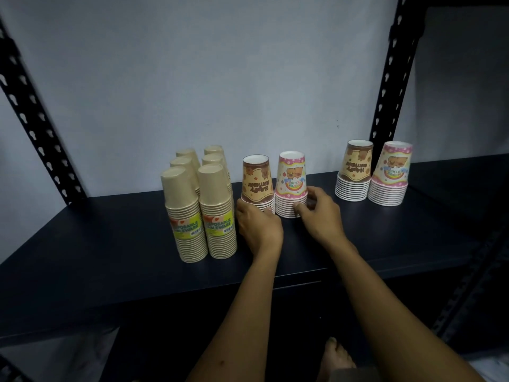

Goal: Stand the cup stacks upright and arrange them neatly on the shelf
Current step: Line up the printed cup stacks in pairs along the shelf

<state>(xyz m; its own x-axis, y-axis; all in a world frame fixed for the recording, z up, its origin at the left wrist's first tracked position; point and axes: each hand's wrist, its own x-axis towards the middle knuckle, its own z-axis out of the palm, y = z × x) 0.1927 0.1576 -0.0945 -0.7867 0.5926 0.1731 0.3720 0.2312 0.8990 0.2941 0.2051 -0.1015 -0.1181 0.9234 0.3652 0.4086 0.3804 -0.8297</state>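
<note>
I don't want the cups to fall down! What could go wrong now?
1. The left hand holds the brown party stack and the right hand the pink party stack low at the rims; a quick push could tip them.
2. The brown stack stands close to the tall tan stacks; a bump might knock those over.

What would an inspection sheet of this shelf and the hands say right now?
Surface: dark shelf, flat.
Job's things: six plain beige cup stacks upright at left; brown birthday stack and pink birthday stack side by side mid-shelf; another brown and pink pair apart at right.
Clutter: nothing seen.
Hands: left hand holds the brown stack's base; right hand, fingers on the pink stack's base.
Cables: nothing seen.
Surroundings: pale wall, black perforated posts, a bare foot below.
</note>
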